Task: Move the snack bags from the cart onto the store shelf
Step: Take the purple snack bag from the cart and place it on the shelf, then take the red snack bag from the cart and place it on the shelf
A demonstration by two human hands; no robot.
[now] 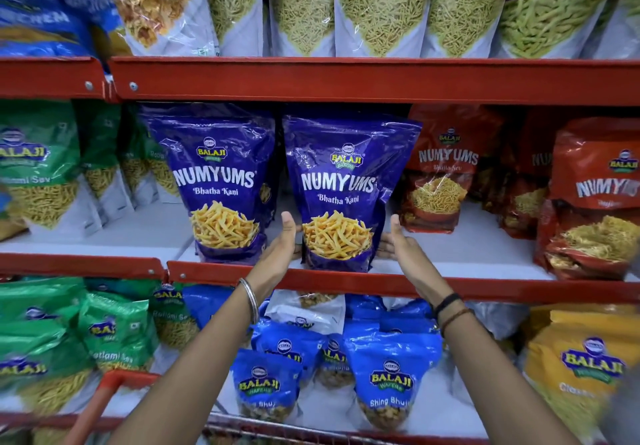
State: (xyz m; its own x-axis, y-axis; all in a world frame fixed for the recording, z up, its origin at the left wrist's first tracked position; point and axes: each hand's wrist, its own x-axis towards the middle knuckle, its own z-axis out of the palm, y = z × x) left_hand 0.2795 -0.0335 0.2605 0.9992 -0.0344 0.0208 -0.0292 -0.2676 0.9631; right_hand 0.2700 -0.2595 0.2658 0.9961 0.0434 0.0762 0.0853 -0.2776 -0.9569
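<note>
silver bangle and dark wristbands (beaded, it seems) circle the two wrists.

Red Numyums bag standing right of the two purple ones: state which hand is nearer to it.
Right. The right hand is at the right side of the purple bag, next to the red Numyums bag. The left hand is beyond that purple bag.

Both arms extended forward; left hand and right hand held open, palms inward, thumbs raised
</note>
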